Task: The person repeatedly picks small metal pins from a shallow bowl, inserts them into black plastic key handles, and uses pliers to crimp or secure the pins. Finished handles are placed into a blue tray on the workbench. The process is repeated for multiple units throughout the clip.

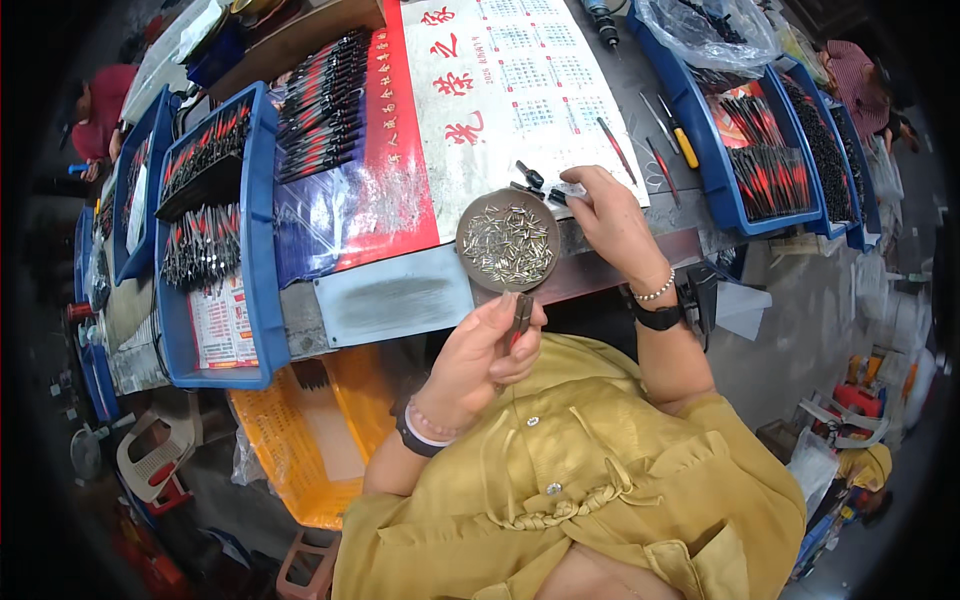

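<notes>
A long bench runs across in front of the person, much of it covered by a red and white calendar sheet. Blue trays line both ends: the near one on the left holds rows of black and red parts, and the ones on the right hold more of the same, with a clear plastic bag lying in the far one. Under the bench stands an orange crate. More black parts lie in a loose stack on the sheet. At the bench's near edge sits a round dark dish filled with small silvery pins. A few thin tools with red and yellow handles lie on the bare bench to the right of the sheet. The left hand is held below the dish, close to the chest, its fingers curled and clamped on a small dark piece; the piece stands upright between thumb and forefinger, its top poking out above them and almost meeting the dish's rim. The right hand rests on the bench just to the right of the dish, fingertips drawn together on a small dark bit at the sheet's lower edge, with other little black bits lying just beside it.
</notes>
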`<state>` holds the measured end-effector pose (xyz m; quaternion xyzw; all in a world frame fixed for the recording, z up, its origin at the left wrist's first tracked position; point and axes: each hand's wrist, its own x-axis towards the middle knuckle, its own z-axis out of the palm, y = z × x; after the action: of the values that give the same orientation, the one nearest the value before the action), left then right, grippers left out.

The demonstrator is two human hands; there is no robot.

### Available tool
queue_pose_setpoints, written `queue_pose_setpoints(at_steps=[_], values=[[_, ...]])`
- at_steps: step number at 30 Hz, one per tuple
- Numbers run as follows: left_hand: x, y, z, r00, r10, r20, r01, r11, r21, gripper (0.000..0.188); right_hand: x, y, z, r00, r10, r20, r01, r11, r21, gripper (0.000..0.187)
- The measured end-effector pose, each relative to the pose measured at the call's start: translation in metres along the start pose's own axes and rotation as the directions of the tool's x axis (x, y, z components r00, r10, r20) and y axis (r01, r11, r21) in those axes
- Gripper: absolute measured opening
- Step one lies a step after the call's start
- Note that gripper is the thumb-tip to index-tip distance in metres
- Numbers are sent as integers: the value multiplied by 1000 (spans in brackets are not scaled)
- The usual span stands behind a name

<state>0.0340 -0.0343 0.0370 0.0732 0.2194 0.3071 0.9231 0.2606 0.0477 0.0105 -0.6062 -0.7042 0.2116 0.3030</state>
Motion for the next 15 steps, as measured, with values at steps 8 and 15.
queue_pose_setpoints(at_steps=[8, 15], values=[[0, -3, 3, 999, -26, -22, 26, 999, 35, 35, 0, 3, 12, 983, -175, -58, 159, 964, -214, 22], [-4, -2, 5, 1000, 9, 20, -10, 999, 51, 35, -21, -33, -20, 935, 101, 339, -275, 810, 517, 21]])
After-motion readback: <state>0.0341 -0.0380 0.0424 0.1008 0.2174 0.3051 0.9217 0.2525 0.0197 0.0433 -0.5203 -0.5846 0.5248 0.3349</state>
